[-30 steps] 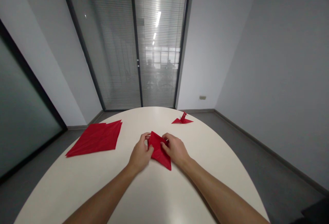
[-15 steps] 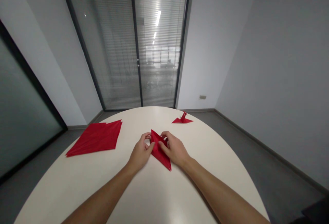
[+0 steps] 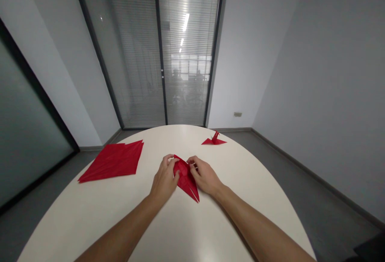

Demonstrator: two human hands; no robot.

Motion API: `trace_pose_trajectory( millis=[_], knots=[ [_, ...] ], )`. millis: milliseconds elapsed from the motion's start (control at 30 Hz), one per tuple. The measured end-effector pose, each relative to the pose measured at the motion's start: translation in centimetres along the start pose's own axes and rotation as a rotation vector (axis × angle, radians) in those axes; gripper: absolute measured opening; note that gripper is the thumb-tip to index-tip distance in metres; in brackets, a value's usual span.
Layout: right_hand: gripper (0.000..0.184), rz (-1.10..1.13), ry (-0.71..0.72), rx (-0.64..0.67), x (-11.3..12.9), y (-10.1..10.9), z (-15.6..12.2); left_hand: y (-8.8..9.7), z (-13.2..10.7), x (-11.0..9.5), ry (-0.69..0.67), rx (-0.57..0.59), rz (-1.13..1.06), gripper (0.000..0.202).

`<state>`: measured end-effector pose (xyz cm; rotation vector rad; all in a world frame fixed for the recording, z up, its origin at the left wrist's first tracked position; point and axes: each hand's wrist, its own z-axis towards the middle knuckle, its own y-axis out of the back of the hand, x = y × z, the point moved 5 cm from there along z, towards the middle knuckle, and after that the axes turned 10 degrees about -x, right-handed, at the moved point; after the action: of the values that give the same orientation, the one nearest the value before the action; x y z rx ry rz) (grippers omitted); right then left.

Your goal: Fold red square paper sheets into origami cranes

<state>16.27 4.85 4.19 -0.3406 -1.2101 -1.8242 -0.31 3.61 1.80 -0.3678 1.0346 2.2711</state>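
One folded red paper [image 3: 185, 177] lay on the round white table [image 3: 180, 230], a little beyond the table's middle, its long pointed tip aimed toward five o'clock. Both hands were on it. The left hand [image 3: 164, 178] closed in from nine o'clock, its thumb and fingertips gripping the paper's left edge near the upper corner. The right hand [image 3: 204, 176] met it from three o'clock, its fingers curled and pinching the right edge, so that the two hands nearly touched over the top of the fold. Both forearms ran back toward six o'clock across bare tabletop.

At ten o'clock from the fold, well apart, a stack of red sheets [image 3: 114, 161] lay flat near the table's rim. At one o'clock, also well apart, a small red paper crane [image 3: 214, 139] stood by the far edge. Beyond the table, at twelve o'clock, glass doors [image 3: 159, 53] with lowered blinds closed off the room.
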Motion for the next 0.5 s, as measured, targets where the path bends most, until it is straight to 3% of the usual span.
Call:
trace_pose_trajectory(
  millis=[167,367,500],
  knots=[
    [0.028,-0.007,0.01,0.029,-0.1,-0.3,0.0,-0.3,-0.1,-0.1,-0.088,-0.016,0.043,0.036],
    [0.024,-0.088,0.086,0.083,-0.4,-0.8,-0.3,0.1,0.3,-1.0,-0.073,0.048,0.066,0.024],
    [0.025,-0.123,0.144,0.111,-0.3,-1.1,-0.3,0.2,0.4,-1.2,-0.091,0.093,0.023,0.027]
  ],
)
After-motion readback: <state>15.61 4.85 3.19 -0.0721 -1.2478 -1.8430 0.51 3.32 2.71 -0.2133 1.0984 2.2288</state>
